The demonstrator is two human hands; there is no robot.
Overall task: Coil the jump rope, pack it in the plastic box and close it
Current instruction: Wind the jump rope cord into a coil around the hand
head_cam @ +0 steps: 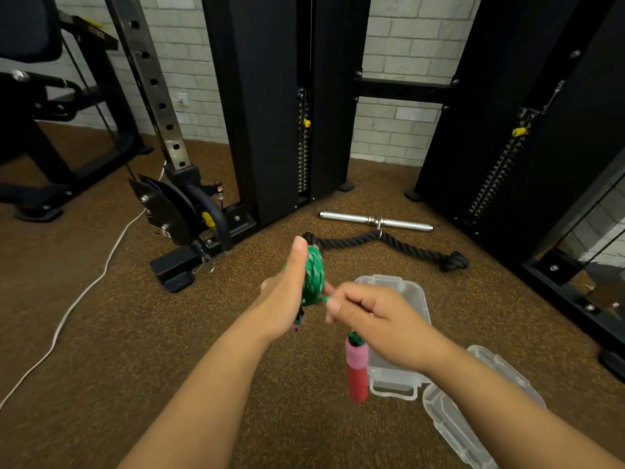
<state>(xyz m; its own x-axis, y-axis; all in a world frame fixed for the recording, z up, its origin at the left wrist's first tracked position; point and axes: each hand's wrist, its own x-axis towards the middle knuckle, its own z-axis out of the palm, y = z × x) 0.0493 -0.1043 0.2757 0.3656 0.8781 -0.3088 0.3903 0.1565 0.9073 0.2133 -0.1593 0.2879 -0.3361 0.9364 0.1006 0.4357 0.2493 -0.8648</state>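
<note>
The green jump rope (314, 277) is wound in several loops around my left hand (289, 296), which stands upright with the thumb up. My right hand (370, 319) pinches the loose end of the rope just right of the coil. A pink and red handle (355, 368) dangles below my right hand. The other handle is mostly hidden under my left hand. The clear plastic box (411, 294) sits open on the floor behind and below my right hand. Its clear lid (473, 411) lies separately at the lower right.
A black cable machine (270, 106) stands ahead, with a second black tower (514, 130) on the right. A chrome bar (375, 221) and a thick black rope attachment (389, 245) lie on the brown floor beyond the box. A white cord (84, 292) trails along the left.
</note>
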